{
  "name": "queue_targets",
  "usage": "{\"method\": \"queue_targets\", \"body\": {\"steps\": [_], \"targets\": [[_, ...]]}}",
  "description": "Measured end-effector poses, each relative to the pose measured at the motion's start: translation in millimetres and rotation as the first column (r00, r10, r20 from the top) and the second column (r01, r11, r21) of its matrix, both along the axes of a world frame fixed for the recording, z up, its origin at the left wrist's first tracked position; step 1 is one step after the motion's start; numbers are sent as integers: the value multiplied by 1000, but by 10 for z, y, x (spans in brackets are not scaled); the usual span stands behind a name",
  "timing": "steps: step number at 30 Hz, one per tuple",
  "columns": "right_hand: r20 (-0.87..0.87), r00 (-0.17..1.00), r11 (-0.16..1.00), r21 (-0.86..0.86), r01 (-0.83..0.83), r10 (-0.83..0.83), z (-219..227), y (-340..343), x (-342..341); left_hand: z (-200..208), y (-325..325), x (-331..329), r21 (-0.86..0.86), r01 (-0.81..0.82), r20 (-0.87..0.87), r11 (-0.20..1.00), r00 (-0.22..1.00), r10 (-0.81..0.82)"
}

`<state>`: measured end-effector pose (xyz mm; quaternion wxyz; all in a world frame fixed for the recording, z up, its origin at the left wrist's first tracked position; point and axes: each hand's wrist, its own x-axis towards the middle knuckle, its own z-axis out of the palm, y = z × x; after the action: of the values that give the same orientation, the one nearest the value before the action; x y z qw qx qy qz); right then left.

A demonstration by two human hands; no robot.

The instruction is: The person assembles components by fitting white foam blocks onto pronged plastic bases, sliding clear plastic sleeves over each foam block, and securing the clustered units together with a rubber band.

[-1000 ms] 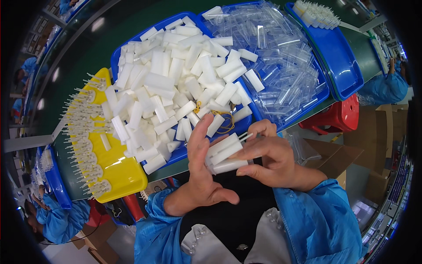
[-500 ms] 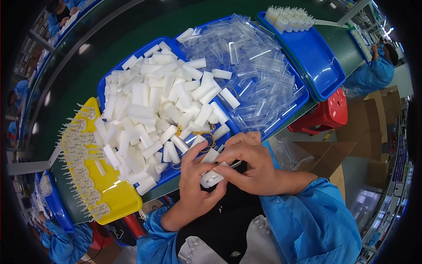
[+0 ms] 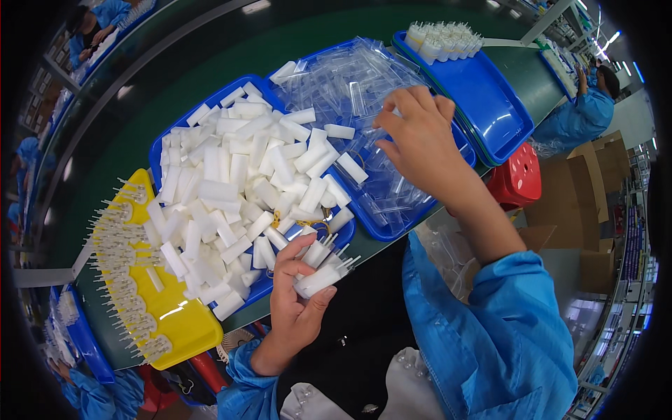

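Note:
My left hand (image 3: 295, 308) is closed around a small bundle of white foam-like pieces with thin rods (image 3: 320, 278), whose rods stick out toward the upper right. Over the heap of clear plastic sleeves (image 3: 371, 77) hovers my right hand (image 3: 420, 140), its thumb and bent fingers apart, with no piece plainly visible between them. Those sleeves lie in a blue tray (image 3: 465, 143). Beside them, to the left, white oblong blocks (image 3: 238, 164) are piled in another blue tray (image 3: 157, 150). Rubber bands (image 3: 315, 225) rest on the near part of the block pile.
A yellow tray (image 3: 189, 325) at the left carries rows of white pieces with rods (image 3: 129, 280). At the far right, stacked blue trays (image 3: 490, 105) hold banded white bundles (image 3: 442, 42). A red stool (image 3: 516, 173) and cardboard boxes (image 3: 577, 203) stand right of the green table. Co-workers sit farther off.
My right hand has left the bundle at my left hand and moved up and right over the clear sleeves. The left hand still holds the bundle, now tilted with its rods showing.

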<state>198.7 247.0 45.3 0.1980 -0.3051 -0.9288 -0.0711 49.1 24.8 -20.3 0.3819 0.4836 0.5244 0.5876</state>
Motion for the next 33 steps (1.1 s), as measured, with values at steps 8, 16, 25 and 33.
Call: {"method": "queue_targets", "body": {"steps": [8, 16, 25, 33], "targets": [[348, 935, 995, 46, -92, 70, -90, 279, -218, 48, 15, 3, 52, 15, 214, 999, 976, -26], [294, 941, 978, 74, -195, 166, 15, 279, -204, 13, 4, -42, 62, -28, 172, 998, 985, 17], [-245, 828, 780, -284, -558, 504, 137, -305, -88, 56, 10, -83, 20, -135, 46, 991, 990, 134], [-634, 767, 407, -677, -613, 101, -143, -707, -36, 101, 22, -96, 1, -174, -22, 985, 985, 174]]}}
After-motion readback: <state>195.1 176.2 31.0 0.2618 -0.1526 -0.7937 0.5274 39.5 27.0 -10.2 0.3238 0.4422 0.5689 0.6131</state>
